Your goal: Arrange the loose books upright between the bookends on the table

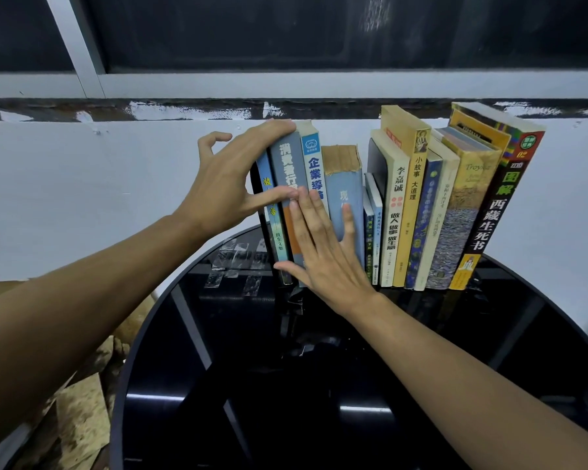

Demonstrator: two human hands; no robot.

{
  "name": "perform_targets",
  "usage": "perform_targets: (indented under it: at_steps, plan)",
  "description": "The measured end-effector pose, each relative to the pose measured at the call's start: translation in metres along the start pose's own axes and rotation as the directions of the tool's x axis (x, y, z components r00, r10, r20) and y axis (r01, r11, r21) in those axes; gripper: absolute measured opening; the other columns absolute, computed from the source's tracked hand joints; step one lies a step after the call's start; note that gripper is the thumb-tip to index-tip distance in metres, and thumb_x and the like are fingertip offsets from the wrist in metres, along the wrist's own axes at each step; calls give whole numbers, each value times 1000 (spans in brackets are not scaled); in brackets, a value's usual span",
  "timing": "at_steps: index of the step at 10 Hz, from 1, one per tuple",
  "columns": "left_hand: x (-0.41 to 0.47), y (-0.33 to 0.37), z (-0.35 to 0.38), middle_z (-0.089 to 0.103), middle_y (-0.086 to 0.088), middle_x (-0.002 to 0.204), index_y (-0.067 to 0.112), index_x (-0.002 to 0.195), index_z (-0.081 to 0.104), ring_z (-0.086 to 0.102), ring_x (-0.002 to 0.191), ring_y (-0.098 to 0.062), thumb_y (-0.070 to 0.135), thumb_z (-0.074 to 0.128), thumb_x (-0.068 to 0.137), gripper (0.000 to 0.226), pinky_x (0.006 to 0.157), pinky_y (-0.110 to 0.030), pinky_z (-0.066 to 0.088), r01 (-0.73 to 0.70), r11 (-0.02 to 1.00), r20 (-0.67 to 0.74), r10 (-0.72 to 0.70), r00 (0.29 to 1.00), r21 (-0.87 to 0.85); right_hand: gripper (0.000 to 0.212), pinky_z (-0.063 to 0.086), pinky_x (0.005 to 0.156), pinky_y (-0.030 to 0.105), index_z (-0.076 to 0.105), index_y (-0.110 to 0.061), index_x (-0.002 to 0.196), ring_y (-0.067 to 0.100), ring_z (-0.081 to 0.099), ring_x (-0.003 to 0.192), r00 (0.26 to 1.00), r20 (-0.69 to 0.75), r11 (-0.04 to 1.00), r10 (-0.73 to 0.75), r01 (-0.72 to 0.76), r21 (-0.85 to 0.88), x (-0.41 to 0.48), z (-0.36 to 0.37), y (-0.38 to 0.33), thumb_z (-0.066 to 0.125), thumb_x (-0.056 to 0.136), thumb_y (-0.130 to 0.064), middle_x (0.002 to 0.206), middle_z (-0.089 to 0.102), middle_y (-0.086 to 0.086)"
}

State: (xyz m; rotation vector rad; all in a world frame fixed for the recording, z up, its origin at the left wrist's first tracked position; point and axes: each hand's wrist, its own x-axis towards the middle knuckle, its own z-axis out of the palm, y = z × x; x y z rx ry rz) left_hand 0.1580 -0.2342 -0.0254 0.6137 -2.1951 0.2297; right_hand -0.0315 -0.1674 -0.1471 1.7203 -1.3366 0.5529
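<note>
below, glossy black table [286, 401], white wall [82, 198]

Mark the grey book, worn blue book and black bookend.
grey book [287, 162]: head view, upper spine.
worn blue book [339, 183]: head view, spine below frayed top.
black bookend [376, 164]: head view, upright plate.

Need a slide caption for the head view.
Left hand grips the leftmost books; right hand presses flat against them.

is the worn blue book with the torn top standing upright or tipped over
Upright: the worn blue book has its spine near vertical in the row, with the right hand pressed flat against it.
</note>
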Motion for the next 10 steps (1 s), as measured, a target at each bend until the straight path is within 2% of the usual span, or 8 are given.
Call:
perform_targets:
  at_steps: [2,4,6,7,9,10]
  plan:
    - [-1,6,-7,42,16,155,31,150,38,41,138,-2,66,58,90,73,113,-51,23,21,1000,42,-21,999,0,100,20,121,64,6,0,161,30,16,157,999,31,999,8,-7,-35,-1,-3,-3,38,98,-71,169,8,19]
    - [1,14,-16,42,17,154,33,149,34,45,135,-6,66,57,90,72,117,-51,20,59,998,121,-63,991,36,97,15,124,61,9,-3,163,26,8,159,997,80,999,5,-8,41,-1,-21,2,38,99,-71,171,2,14]
    - [0,21,-29,33,16,159,35,153,26,38,141,-8,62,58,91,75,117,-47,19,75,997,210,-77,975,20,93,13,125,58,3,-7,163,24,-1,159,980,190,994,-51,31,106,4,-52,12,31,101,-70,172,-3,12]
    - [-4,30,-32,24,11,165,30,159,19,27,148,-9,65,57,90,86,118,-41,17,74,996,234,-81,969,41,92,10,127,54,1,-10,164,22,-5,159,972,227,994,-54,32,102,7,-71,23,31,101,-70,172,-7,11]
    - [-5,56,-51,14,8,169,29,162,15,13,154,-11,67,56,87,93,121,-43,13,80,996,269,-91,959,49,92,-1,127,53,-8,-15,163,19,-16,158,946,322,982,-44,-18,186,11,-111,46,31,101,-71,171,-20,7]
    - [-9,69,-60,14,8,169,30,161,15,13,155,-13,68,55,87,93,122,-44,14,82,996,278,-89,957,38,92,-5,127,52,-13,-18,163,17,-19,157,942,335,977,-36,-37,210,8,-128,56,30,101,-71,169,-26,4]
